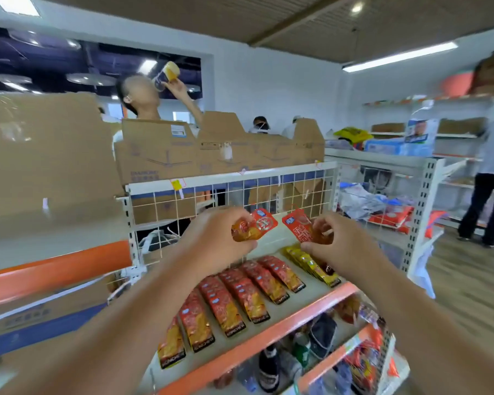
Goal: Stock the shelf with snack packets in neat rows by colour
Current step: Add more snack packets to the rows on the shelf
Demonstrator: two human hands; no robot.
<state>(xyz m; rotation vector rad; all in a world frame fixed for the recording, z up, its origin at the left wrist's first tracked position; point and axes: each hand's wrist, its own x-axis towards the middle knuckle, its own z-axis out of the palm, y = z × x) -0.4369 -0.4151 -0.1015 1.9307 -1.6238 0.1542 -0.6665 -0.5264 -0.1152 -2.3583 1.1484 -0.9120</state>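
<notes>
Head view: shelf [271,336] mostly stocked, with red rows [240,297] and a yellow row [311,265] laid neatly. Left hand [217,240] pinches a red packet [257,225] and right hand [342,246] pinches a second packet [301,225]. Both hands are above the shelf's back, and neither packet is placed yet. Looks late-stage.

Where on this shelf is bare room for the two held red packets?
Bare shelf behind the red rows, up to the wire back. Crowded in front: red rows side by side, yellow row at the right end.
</notes>
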